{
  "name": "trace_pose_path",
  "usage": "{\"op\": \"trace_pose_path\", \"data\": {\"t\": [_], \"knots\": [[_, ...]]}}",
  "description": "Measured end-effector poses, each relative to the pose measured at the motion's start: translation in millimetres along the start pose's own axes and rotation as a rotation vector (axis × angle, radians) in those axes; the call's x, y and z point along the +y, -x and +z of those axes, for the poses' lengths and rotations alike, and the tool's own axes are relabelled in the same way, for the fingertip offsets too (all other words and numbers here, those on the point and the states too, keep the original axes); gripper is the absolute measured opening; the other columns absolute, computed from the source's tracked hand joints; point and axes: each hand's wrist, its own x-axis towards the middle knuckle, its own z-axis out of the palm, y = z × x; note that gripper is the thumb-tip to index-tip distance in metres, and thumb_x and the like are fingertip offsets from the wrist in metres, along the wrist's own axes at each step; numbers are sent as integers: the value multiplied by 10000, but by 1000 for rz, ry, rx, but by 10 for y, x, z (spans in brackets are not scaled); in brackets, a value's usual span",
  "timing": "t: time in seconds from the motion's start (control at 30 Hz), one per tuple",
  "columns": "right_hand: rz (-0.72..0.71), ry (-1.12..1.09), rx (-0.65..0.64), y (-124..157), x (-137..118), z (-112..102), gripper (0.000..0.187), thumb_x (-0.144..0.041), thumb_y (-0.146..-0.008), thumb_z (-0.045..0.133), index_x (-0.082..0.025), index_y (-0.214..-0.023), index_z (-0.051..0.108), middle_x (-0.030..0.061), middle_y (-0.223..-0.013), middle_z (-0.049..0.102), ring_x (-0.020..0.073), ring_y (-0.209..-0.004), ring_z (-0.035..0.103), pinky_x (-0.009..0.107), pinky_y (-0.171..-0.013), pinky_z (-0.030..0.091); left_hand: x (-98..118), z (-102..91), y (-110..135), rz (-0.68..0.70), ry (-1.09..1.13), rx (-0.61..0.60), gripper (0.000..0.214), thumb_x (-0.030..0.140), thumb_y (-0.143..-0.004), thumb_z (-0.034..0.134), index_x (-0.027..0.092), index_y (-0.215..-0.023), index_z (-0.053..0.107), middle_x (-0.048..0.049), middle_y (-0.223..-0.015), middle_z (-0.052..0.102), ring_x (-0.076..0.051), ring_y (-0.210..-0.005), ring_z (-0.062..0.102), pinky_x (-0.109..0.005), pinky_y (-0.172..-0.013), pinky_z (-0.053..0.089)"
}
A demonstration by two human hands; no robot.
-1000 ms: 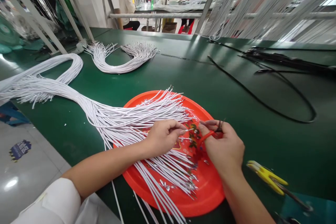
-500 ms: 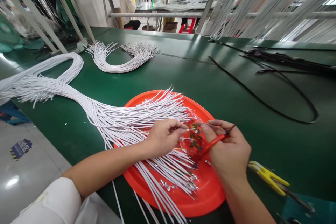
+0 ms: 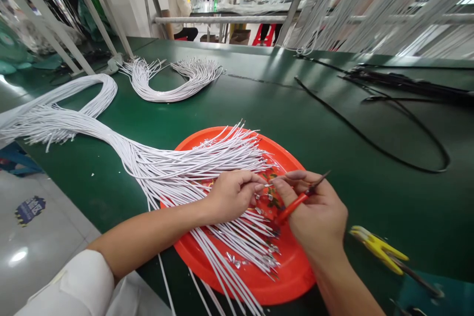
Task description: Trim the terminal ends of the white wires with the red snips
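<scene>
From where I stand, the left hand (image 3: 229, 196) has its thumb and forefinger pinched on a white cord (image 3: 268, 185), its tip just poking out beyond them over the red tray (image 3: 296, 284). The right hand (image 3: 318, 215) holds a red-handled tool (image 3: 295, 206) tucked across it, dark point jutting up past the knuckles; its thumb and forefinger come together right beside that tip — whether they grip it, I can't tell. The rest of the white bundle (image 3: 159, 160) fans across the tray under the left wrist, and a yellow-handled tool (image 3: 377, 251) lies on the green table (image 3: 259, 101) beyond the right forearm. Compared with half a second ago, the right hand has shifted left, closing the small gap to the cord's end — the left hand has hardly moved.
</scene>
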Motion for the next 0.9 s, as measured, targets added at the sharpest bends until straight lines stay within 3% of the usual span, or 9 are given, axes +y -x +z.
{"op": "trace_pose_path", "data": {"t": [0.3, 0.47, 0.7, 0.8, 0.9], "knots": [[97, -132, -16, -55, 21, 9, 300, -340, -583, 753, -206, -745, 539, -49, -631, 526, 104, -570, 512, 236, -533, 447, 15, 2, -7, -38, -42, -37, 204, 265, -814, 496, 137, -874, 642, 7, -587, 582, -92, -538, 549, -208, -555, 439], [153, -237, 95, -159, 33, -80, 335, -308, -536, 770, -208, -749, 532, -73, -571, 516, 97, -531, 543, 232, -537, 461, 33, -59, -31, 56, -324, -5, 221, 243, -813, 502, 178, -945, 667, -14, -732, 666, -116, -642, 578, -222, -618, 431], [225, -356, 253, -287, 108, -153, 311, -255, -536, 739, -229, -748, 514, -63, -578, 594, 98, -480, 539, 229, -465, 461, 56, -92, 0, 185, -547, -241, 192, 240, -826, 507, 189, -873, 686, -22, -828, 679, -126, -756, 602, -213, -686, 425], [233, -359, 244, -294, 144, -127, 316, -261, -525, 742, -216, -740, 515, -66, -566, 580, 95, -501, 550, 215, -470, 464, 74, -80, 43, 243, -748, -304, 186, 218, -812, 521, 191, -859, 699, -51, -858, 666, -164, -820, 593, -243, -712, 416], [235, -343, 214, -289, 174, -106, 321, -275, -523, 744, -205, -742, 520, -60, -570, 575, 102, -524, 565, 214, -475, 465, 61, -80, 53, 196, -821, -433, 178, 249, -813, 530, 194, -808, 699, -40, -779, 675, -165, -727, 601, -240, -630, 397]]}}
